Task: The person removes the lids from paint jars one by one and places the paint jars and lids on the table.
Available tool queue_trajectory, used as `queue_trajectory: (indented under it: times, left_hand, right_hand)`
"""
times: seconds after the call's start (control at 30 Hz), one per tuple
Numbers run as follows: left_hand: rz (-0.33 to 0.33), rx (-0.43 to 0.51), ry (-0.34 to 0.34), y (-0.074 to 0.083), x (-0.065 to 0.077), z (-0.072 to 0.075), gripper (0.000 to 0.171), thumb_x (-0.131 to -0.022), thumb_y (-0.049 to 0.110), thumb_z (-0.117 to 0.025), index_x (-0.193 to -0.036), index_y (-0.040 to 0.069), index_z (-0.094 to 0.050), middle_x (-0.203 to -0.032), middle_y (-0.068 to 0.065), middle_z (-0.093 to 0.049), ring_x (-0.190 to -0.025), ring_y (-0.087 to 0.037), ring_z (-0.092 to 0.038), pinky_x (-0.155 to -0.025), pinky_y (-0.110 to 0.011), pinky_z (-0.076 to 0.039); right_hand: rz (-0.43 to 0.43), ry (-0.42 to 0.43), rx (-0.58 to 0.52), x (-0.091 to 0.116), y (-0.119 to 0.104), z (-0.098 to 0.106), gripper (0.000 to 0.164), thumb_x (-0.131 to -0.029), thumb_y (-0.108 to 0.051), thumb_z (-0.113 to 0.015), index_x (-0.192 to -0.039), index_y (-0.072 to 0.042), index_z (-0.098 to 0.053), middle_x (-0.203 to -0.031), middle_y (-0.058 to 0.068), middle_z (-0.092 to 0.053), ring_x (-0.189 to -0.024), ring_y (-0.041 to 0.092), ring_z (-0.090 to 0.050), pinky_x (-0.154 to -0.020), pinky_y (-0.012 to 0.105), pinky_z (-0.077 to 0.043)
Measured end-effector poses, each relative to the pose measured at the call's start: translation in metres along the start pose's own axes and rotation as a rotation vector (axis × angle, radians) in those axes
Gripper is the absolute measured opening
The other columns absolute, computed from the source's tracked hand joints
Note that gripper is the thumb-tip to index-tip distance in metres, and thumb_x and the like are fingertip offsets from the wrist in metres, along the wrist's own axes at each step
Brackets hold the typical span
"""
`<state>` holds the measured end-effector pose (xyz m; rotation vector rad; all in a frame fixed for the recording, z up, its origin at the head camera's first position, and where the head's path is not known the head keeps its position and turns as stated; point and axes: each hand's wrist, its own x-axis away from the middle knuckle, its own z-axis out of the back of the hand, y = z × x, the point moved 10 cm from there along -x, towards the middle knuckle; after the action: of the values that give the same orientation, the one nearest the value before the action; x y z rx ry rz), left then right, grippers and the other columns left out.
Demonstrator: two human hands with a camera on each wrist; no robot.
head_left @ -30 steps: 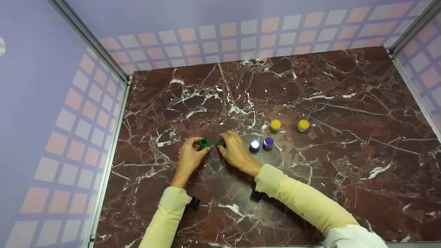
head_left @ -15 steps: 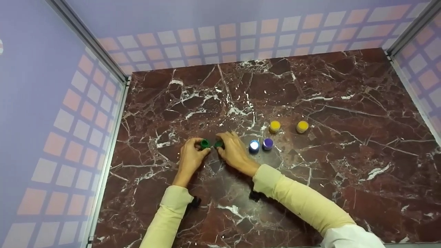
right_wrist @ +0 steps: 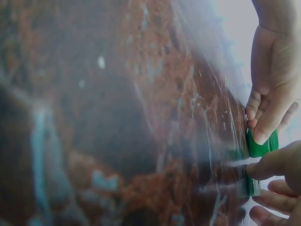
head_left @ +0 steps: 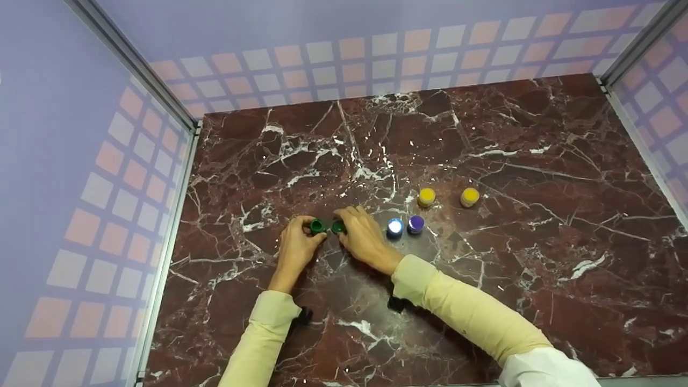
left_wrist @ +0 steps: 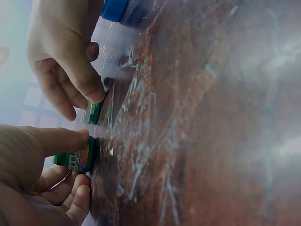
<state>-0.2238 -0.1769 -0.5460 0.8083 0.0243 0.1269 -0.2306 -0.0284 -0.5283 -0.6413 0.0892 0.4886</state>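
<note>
Left wrist view: blue jar [left_wrist: 114, 9] cut off by top edge; label [left_wrist: 74, 161] on nearer green jar [left_wrist: 88, 157] illegible.

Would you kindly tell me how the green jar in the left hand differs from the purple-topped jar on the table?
The green jar shows an open, hollow mouth, while the purple-topped jar shows a solid top. They also differ in colour there: the green jar's rim is green, the purple-topped jar's top purple. The left hand grips the green jar, whereas the purple-topped jar stands untouched. Both look small and round from above.
</note>
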Motion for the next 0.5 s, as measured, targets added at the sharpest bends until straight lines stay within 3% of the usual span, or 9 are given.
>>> queue_trajectory:
  times: [0.17, 0.5]
  left_hand:
    - [-0.040, -0.018, 0.010, 0.0030, 0.0023, 0.0009, 0.041, -0.081, 0.006, -0.088, -0.116, -0.002, -0.069, -0.107, -0.017, -0.067, -0.098, -0.032, -0.067, -0.087, -0.045, -0.055]
    - [-0.019, -0.053, -0.037, 0.0020, 0.0072, 0.0006, 0.055, -0.082, 0.009, -0.088, -0.130, -0.003, -0.062, -0.122, -0.020, -0.063, -0.108, -0.034, -0.061, -0.095, -0.045, -0.051]
  right_hand:
    - [-0.008, 0.006, 0.000, 0.0018, 0.0000, 0.0000, 0.050, -0.082, 0.000, -0.079, -0.130, 0.001, -0.064, -0.116, 0.015, -0.070, -0.105, 0.032, -0.062, -0.094, 0.043, -0.055]
    - [-0.026, 0.014, -0.021, 0.0074, 0.0014, 0.0041, 0.054, -0.085, -0.003, -0.079, -0.134, 0.005, -0.059, -0.119, 0.019, -0.063, -0.109, 0.034, -0.062, -0.097, 0.044, -0.055]
